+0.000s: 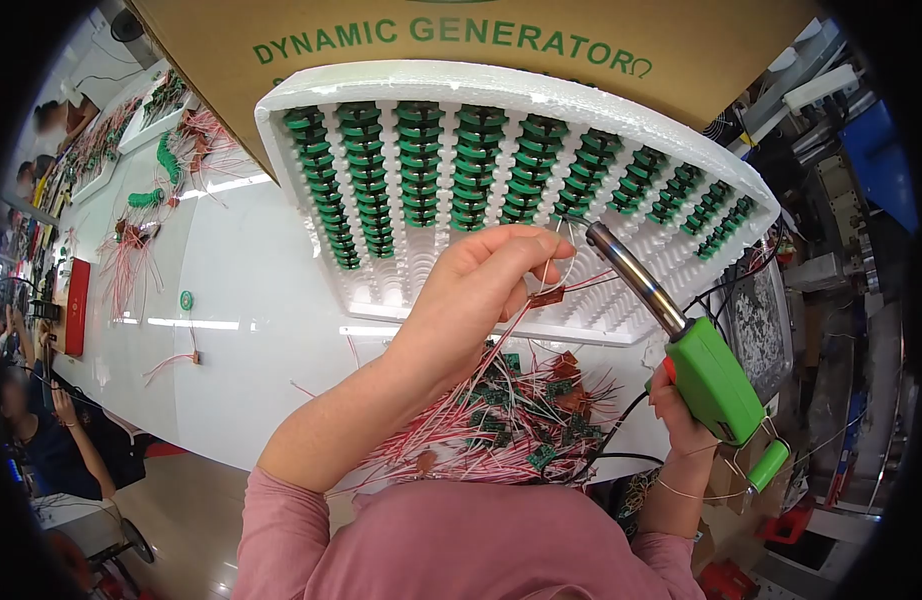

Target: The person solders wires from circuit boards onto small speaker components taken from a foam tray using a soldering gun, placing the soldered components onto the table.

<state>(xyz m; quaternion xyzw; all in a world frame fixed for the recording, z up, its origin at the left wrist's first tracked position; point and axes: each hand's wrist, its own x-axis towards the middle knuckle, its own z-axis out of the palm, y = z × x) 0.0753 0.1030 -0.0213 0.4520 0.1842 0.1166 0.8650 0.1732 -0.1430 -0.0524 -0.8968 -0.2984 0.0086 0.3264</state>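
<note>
Left hand [496, 270] is up in front of the foam tray, thumb and index pinched together on thin white leads [573, 262], other fingers curled in. Small brown board [548, 297] hangs just below those fingertips, red and white wires trailing off it; we think the pinched leads run to it, but they're too fine here to be sure.

Right hand [676, 415] is wrapped around the grip of the green soldering gun [716, 385], fingers closed on it. Metal barrel [636, 277] slants up and left, dark tip just beside our left fingertips. We can't confirm tip contact with the leads. Small green handle [768, 465] hangs off the gun body near the right wrist.

White foam tray [411, 75] leans on the cardboard box [211, 60] lettered DYNAMIC GENERATOR, columns of green-and-black parts [481, 165] in its slots, ridged foam showing below most columns. Under our left forearm: heap of wired boards [486, 425], red and white leads tangled, on the white table [231, 370]. One round green part [187, 299] sits further left, near the red box [77, 305]. Co-worker [66, 440] at lower left.
</note>
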